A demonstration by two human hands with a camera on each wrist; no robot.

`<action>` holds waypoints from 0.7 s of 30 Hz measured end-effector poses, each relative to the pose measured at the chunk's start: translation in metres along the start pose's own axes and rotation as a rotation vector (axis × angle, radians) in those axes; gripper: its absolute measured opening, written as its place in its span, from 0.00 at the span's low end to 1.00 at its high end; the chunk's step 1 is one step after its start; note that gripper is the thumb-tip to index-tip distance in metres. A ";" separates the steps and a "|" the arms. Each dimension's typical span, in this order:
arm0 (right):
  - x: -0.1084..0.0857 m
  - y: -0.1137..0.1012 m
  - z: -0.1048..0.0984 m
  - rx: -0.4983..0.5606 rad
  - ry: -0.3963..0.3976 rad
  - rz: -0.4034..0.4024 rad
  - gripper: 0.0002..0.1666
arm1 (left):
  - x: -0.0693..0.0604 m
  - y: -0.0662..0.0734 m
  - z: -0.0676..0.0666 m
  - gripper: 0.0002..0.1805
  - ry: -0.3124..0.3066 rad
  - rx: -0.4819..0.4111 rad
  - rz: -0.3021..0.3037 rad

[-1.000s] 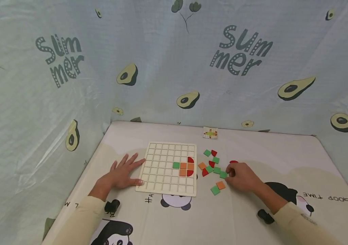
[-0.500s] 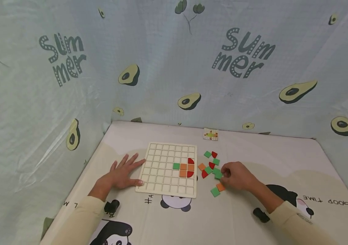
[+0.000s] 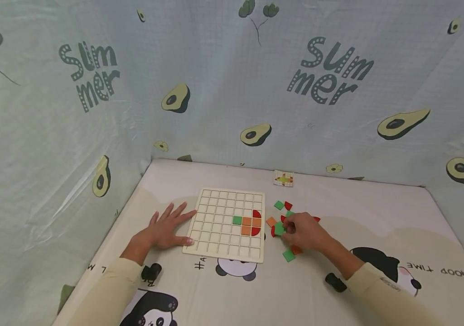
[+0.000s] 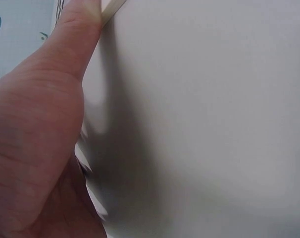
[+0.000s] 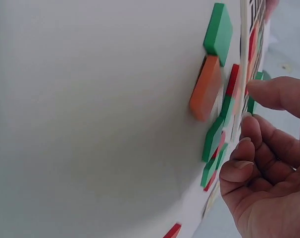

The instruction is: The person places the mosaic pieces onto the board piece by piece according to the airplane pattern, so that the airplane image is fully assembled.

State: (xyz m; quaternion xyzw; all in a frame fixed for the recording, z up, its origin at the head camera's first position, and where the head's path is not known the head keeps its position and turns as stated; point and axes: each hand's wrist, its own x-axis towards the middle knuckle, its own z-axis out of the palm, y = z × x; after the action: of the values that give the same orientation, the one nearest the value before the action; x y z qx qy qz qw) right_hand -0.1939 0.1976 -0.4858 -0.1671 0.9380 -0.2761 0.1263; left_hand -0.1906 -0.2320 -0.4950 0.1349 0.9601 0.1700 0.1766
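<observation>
My left hand (image 3: 163, 232) lies with spread fingers at the left edge of the pale gridded board (image 3: 215, 235), its thumb and a fingertip touching the rim. In the left wrist view, the thumb side of that hand (image 4: 38, 124) meets a board corner. Just right of the board, my right hand (image 3: 308, 232) pinches a green square tile (image 3: 279, 228) over the loose tiles. The right wrist view has this hand (image 5: 274, 158) with the green tile (image 5: 252, 101) partly hidden behind the thumb. On the board sit a green square (image 3: 237, 220), orange squares (image 3: 246, 230) and red quarter-rounds (image 3: 256, 213).
Loose tiles include an orange one (image 3: 271, 222) beside the board, a green one (image 3: 289, 256) nearer the front and a red one (image 3: 288, 206) farther back. A small patterned card (image 3: 283, 178) lies near the back wall. The tablecloth (image 3: 215, 303) has printed pandas.
My right hand has moved left toward the board, carrying the green tile over the pile. The left hand keeps its place at the board, and the head view has shifted slightly.
</observation>
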 end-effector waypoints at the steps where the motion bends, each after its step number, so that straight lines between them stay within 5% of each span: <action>1: 0.001 -0.002 0.001 0.002 -0.001 -0.003 0.06 | 0.000 0.000 0.000 0.53 0.000 -0.002 0.001; 21: 0.030 -0.040 0.028 0.004 0.005 -0.075 0.09 | 0.000 -0.004 0.001 0.53 0.002 0.009 0.002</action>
State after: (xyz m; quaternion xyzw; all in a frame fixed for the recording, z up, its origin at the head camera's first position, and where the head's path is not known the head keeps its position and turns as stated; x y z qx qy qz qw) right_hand -0.2017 0.1409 -0.4904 -0.2012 0.9308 -0.2830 0.1139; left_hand -0.1910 -0.2350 -0.4977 0.1363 0.9609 0.1660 0.1749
